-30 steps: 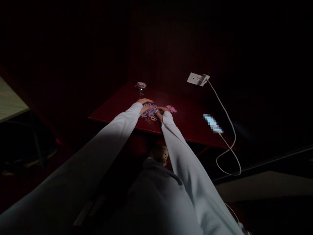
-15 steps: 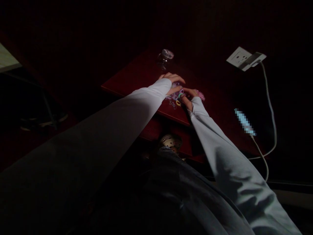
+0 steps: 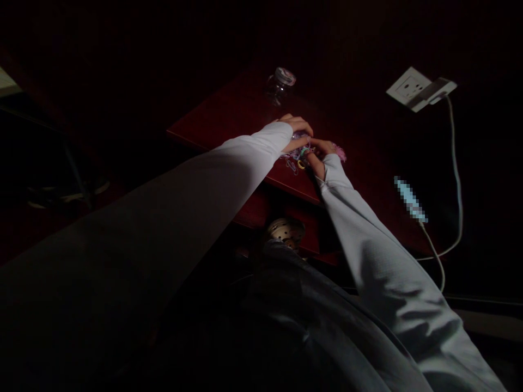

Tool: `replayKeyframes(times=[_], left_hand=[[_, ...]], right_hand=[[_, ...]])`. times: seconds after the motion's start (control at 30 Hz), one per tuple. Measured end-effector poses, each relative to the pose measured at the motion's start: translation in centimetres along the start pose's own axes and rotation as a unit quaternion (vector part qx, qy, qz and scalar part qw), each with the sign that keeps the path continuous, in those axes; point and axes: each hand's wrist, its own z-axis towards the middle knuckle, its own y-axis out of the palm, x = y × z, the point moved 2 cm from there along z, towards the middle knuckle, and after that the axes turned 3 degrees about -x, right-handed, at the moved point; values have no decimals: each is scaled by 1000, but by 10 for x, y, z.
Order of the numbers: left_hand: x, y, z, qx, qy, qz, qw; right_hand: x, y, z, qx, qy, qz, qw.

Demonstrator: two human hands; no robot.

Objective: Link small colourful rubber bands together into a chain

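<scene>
A small heap of colourful hair ties, mostly purple with some green, lies on a dark red tabletop. Curled over the heap from the left is my left hand, its fingers and thumb closed around some of the ties. My right hand meets it from the right, thumb and index finger closed at the ties; its other fingers are hard to see. A yellow ring-shaped tie rests at the heap's near side. Just beyond my right hand is a pink, fluffy-looking bunch.
A clear jar with a patterned lid stands farther back on the tabletop. To the right are a wall socket with a white plug and a cable. Below the table edge shows a shoe with holes. The surroundings are very dark.
My left hand's fingers have curled in around the hair ties, and my two hands have drawn closer together. The view has shifted slightly.
</scene>
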Motion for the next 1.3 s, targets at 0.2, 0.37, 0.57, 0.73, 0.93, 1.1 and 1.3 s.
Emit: replayKeyframes(times=[0.2, 0.37, 0.57, 0.73, 0.93, 1.1, 1.3], left_hand=[[-6, 1, 0, 20, 19, -8, 1000], [-4, -6, -5, 46, 2, -3, 999], [12, -15, -15, 84, -41, 35, 995], [19, -12, -19, 30, -55, 88, 994], [3, -4, -16, -32, -49, 100, 993], [-6, -8, -17, -46, -6, 63, 997], [-3, -12, -18, -38, -23, 70, 997]], right_hand=[[-10, -8, -4, -4, -8, 15, 1000], [-19, -12, -11, 48, 29, 25, 998], [-31, -14, -17, 79, -5, 74, 994], [-38, -17, -19, 144, 68, 39, 986], [-41, -2, -18, 9, 143, 29, 989], [-28, 6, -15, 40, 165, 162, 972], [-13, 17, -12, 96, 183, 225, 952]])
